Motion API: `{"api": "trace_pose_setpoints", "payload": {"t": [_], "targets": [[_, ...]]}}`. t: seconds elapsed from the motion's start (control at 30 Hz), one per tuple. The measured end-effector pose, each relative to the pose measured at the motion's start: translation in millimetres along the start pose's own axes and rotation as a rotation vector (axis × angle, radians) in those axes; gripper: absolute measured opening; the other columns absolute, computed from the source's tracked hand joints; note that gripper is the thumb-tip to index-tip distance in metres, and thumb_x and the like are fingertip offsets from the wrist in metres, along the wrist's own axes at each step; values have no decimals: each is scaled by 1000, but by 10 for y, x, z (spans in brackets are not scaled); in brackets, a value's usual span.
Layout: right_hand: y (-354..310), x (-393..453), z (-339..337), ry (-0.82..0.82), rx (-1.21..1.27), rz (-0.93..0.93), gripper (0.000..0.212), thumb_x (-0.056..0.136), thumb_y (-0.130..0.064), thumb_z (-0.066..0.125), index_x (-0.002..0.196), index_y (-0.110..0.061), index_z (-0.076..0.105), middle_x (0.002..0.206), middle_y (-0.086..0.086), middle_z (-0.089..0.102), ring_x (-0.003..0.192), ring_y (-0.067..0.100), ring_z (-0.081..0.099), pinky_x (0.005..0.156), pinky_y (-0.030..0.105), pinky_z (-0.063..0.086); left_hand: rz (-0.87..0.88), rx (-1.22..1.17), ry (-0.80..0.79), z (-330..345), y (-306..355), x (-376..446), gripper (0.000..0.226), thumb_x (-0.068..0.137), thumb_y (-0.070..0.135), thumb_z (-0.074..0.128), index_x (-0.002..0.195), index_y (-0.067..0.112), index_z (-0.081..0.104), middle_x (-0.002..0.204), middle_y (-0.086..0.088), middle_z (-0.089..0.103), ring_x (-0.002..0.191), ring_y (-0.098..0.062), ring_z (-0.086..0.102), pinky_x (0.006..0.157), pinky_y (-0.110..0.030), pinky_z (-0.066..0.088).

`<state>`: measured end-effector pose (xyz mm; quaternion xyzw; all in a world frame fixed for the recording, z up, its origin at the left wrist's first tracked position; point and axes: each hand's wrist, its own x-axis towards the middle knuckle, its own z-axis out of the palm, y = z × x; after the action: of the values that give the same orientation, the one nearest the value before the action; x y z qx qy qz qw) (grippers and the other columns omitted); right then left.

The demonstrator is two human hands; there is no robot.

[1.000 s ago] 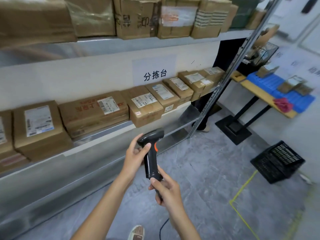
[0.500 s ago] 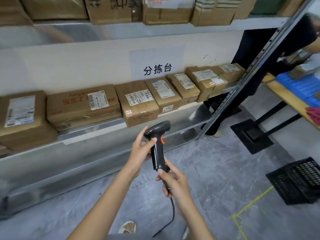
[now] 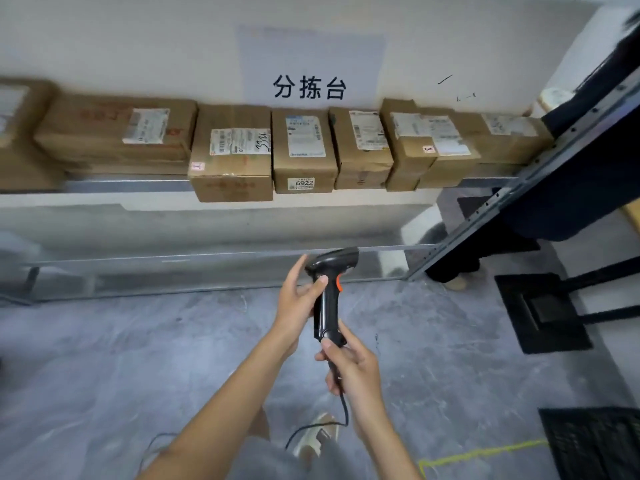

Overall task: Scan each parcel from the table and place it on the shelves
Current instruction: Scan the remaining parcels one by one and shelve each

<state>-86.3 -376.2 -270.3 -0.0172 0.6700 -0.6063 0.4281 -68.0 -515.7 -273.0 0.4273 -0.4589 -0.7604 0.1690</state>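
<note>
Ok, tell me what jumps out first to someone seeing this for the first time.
A black barcode scanner with an orange trigger sits at centre frame, the left hand wrapped round its upper handle and the right hand gripping its base where the cable leaves. Behind it, a row of brown labelled parcels lines the shelf, under a wall sign in bold black characters.

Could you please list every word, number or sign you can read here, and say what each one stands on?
"分拣台": on the white paper sign on the wall above the shelf.
"6922": on the small sticker on the front of a parcel.
"3344", handwritten and uncertain: on the label of the neighbouring parcel.
All other shipping labels are too blurred to read.
</note>
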Motion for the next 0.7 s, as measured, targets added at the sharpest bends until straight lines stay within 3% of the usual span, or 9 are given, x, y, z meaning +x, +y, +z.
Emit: {"api": "trace_pose_setpoints", "payload": {"t": [0.1,0.2,0.3,0.4,0.5,0.63,0.7], "targets": [[91,271,-108,8,-23,20,45,94,-8,66,131,-33,61,72,12,70,40,17,43,39,23,35,22,-10,190,218,-263,184,52,97,15,69,145,20,49,113,-2,76,105,-19,72,98,-40,56],[270,670,-201,7,-55,60,46,94,-6,66,133,-30,62,71,14,70,38,16,43,39,22,35,-1,-46,330,343,-572,495,44,96,11,69,137,14,52,97,-6,78,93,-22,73,95,-41,56],[501,1077,-276,-23,-82,121,46,94,-8,66,135,-29,60,68,10,71,40,16,44,40,23,36,-66,-32,369,304,-900,840,38,95,11,70,125,26,51,99,-26,73,94,-39,71,94,-54,55],[713,1468,-290,-56,-105,177,46,95,-9,66,136,-28,60,69,9,71,43,18,46,40,23,37,-111,-37,411,197,-1160,1188,37,94,10,71,117,33,54,103,-27,72,97,-40,70,95,-56,55],[899,1818,-216,-84,-124,226,38,94,-6,65,126,-27,68,70,12,70,41,15,50,40,21,39,-159,-50,460,92,-1395,1504,37,96,6,69,126,24,57,99,-26,73,88,-34,69,93,-55,56],[1041,2239,-122,-101,-105,286,33,94,-6,66,118,-29,71,79,26,69,41,12,53,40,20,39,-224,-49,491,-20,-1585,1884,45,97,8,67,139,18,56,106,-24,72,100,-37,70,97,-54,55],[1053,2522,-114,-88,-103,296,33,94,-7,67,118,-30,70,78,22,70,42,13,53,40,20,39,-219,-32,460,-34,-1561,2106,46,98,9,67,141,20,56,107,-21,72,100,-34,70,98,-50,55]]}}
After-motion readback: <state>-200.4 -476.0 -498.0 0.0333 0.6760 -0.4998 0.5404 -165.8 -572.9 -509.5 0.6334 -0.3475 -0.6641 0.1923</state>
